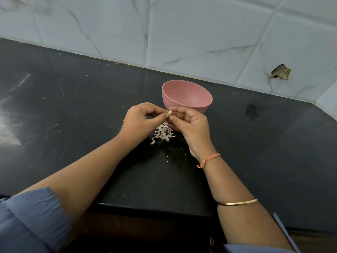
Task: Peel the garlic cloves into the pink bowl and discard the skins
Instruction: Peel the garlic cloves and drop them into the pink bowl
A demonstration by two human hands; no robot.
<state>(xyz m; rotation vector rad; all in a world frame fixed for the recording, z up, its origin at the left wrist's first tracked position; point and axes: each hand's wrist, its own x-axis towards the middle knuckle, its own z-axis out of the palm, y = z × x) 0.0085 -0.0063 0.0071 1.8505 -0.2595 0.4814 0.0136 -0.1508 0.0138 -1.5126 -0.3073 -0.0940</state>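
A small pale garlic clove point(170, 112) is pinched between the fingertips of both hands, just in front of the pink bowl point(189, 92). My left hand point(140, 121) holds it from the left with curled fingers. My right hand point(189, 125) pinches it from the right. Below the hands a heap of papery garlic skins point(163, 134) lies on the black counter point(73, 106). The part of the bowl's inside that I see holds nothing; its near bottom is hidden by the rim.
A white tiled wall point(200, 33) runs behind the counter, with a broken hole point(280, 72) at the right. Small skin crumbs are scattered over the counter. The counter's front edge point(155, 207) lies near my forearms.
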